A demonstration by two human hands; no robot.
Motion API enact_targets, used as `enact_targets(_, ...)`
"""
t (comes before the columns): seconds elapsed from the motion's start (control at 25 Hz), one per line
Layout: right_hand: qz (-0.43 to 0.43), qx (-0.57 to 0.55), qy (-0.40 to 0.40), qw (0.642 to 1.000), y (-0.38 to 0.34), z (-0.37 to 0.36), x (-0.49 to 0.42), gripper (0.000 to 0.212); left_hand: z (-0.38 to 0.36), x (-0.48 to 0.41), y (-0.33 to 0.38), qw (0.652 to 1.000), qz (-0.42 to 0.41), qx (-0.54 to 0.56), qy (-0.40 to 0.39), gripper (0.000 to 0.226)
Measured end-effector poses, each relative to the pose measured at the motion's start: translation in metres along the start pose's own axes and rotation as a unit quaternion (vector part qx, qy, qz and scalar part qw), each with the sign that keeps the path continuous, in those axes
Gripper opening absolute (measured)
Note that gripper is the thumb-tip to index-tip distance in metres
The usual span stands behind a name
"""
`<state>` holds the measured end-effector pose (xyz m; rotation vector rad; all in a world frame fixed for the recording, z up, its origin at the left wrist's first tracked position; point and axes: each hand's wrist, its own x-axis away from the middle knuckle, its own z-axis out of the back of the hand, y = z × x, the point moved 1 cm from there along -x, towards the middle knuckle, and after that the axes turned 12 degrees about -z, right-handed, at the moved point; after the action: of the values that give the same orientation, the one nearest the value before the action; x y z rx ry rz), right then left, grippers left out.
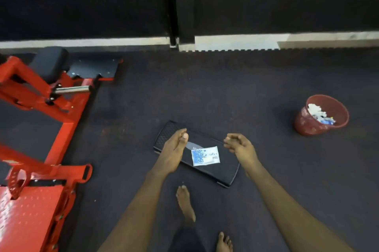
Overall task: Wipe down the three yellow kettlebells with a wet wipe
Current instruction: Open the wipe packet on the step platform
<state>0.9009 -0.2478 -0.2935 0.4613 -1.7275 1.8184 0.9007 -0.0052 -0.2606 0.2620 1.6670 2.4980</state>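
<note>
Blue-and-white wet wipe sachet: it lies flat on the black step platform, between your two sets of fingertips and just nearer to you than they are. Neither hand touches it. (Spotter)

Confirmed. Your left hand hangs beside the sachet's left edge with fingers straight and thumb out, holding nothing. Your right hand is beyond its right edge with fingers loosely curled, and no object shows in them. (Lead)

Step in hand, as judged: preparation. The sachet appears sealed and no wipe is out. No yellow kettlebell is in view, so no wiping can be judged as started. (Spotter)

Next move calls for this: pinch the sachet with one hand, steady it with the other, tear one edge and draw the wipe out. Then locate the kettlebells, which lie outside this view. (Lead)

Note the red waste bin, well to the right of your right fingers, which suits the empty sachet. The red gym machine stands well to the left of your left fingers. (Spotter)
</note>
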Motion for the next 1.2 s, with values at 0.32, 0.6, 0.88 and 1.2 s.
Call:
enact_targets(0.32,-0.111,0.042,0.06,0.991,0.029,-0.041,-0.133,0.014,-0.029,-0.114,-0.122,0.994,0.097,0.018,-0.05,0.017)
enact_targets(0.6,-0.17,0.12,0.044,0.977,0.135,-0.061,-0.255,0.029,-0.109,-0.162,-0.259,0.982,0.182,-0.025,-0.049,0.03)
enact_targets(0.88,-0.139,0.206,0.003,0.968,0.287,-0.065,-0.413,0.05,-0.226,-0.199,-0.453,0.971,0.205,-0.113,-0.059,0.036)
enact_targets(1.2,-0.079,0.283,-0.011,0.956,0.365,-0.073,-0.481,0.062,-0.291,-0.223,-0.542,0.951,0.183,-0.219,-0.114,0.057)
